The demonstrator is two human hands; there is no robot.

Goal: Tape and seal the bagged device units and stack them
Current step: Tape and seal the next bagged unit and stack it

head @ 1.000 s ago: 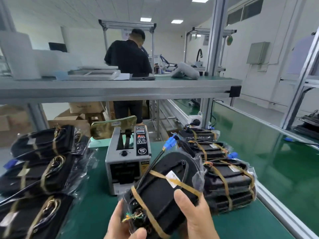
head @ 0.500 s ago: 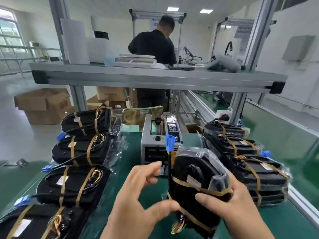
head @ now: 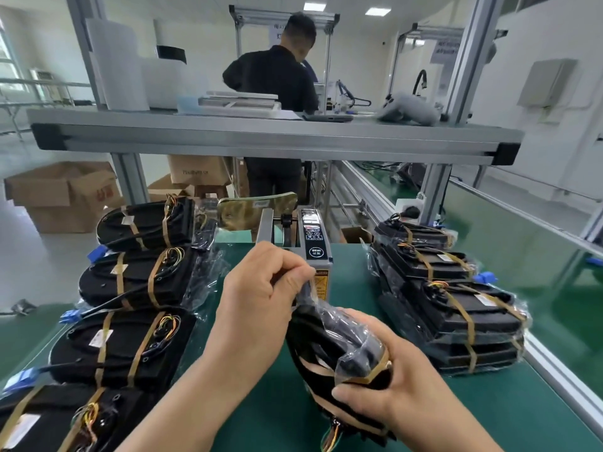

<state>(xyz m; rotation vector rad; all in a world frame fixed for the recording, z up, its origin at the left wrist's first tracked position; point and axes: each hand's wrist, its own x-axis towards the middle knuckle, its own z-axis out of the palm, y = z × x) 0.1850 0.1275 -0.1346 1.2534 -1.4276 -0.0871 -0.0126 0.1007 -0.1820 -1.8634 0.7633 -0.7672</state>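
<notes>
A black device unit (head: 329,347) in a clear plastic bag, banded with brown tape, stands on edge over the green mat. My right hand (head: 378,386) grips its lower right side. My left hand (head: 261,298) pinches the bag's top, just in front of the grey tape dispenser (head: 315,249). Several bagged units (head: 130,347) lie in a row on the left. A stack of sealed units (head: 456,308) sits on the right.
An aluminium shelf (head: 277,138) spans overhead, with a person standing behind it. Cardboard boxes (head: 65,194) sit on the floor at the left. A green conveyor (head: 538,262) and its metal rail run along the right side.
My left hand rose from open beside the unit to pinching the bag's top near the dispenser. The unit tilted more upright in my right hand, and the blue connector is hidden.
</notes>
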